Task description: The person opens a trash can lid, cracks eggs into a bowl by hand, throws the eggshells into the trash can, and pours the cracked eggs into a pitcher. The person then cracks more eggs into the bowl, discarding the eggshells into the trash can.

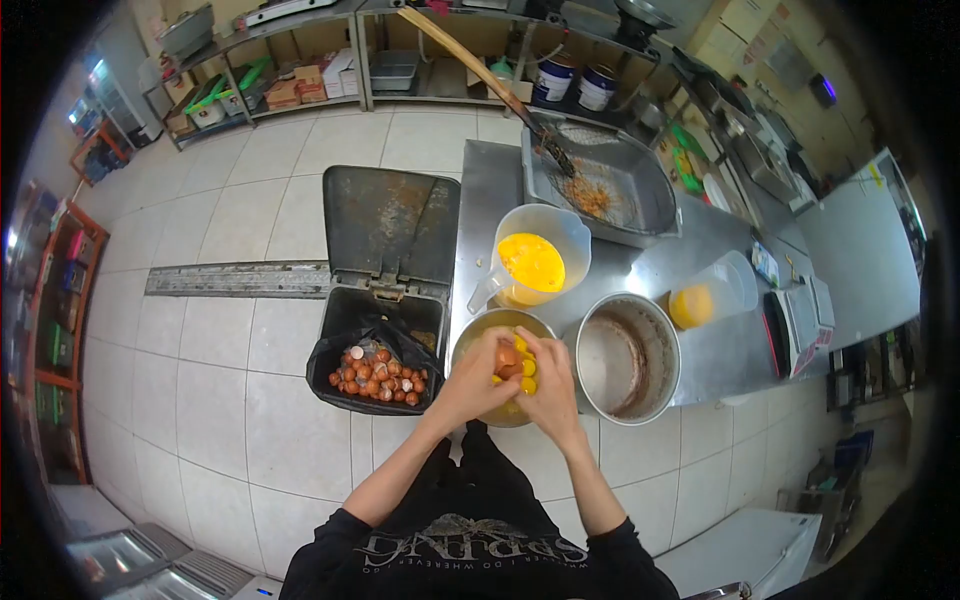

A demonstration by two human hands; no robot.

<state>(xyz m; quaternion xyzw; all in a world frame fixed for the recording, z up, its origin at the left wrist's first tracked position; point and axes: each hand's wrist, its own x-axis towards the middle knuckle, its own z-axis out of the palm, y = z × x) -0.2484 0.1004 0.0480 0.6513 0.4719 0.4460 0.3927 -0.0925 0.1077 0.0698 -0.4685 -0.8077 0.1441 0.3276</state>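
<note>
Over a metal bowl (472, 338) at the table's near edge, my left hand (474, 378) and my right hand (547, 382) meet. Between their fingers is a brown egg (507, 360), its shell held by both hands. Several yellow yolks (528, 384) show in the bowl beneath, partly hidden by the fingers. Just beyond the bowl stands a clear pitcher (572, 240) with yellow egg liquid (532, 262) inside. An empty round metal pot (606, 362) is right of the bowl, close to my right hand.
An open black bin (391, 215) with brown eggshells (378, 378) stands left of the steel table (490, 180). A grey tray (640, 180) at the back holds a wooden-handled strainer (470, 62). At right are another clear pitcher (735, 280) and a scale (800, 315).
</note>
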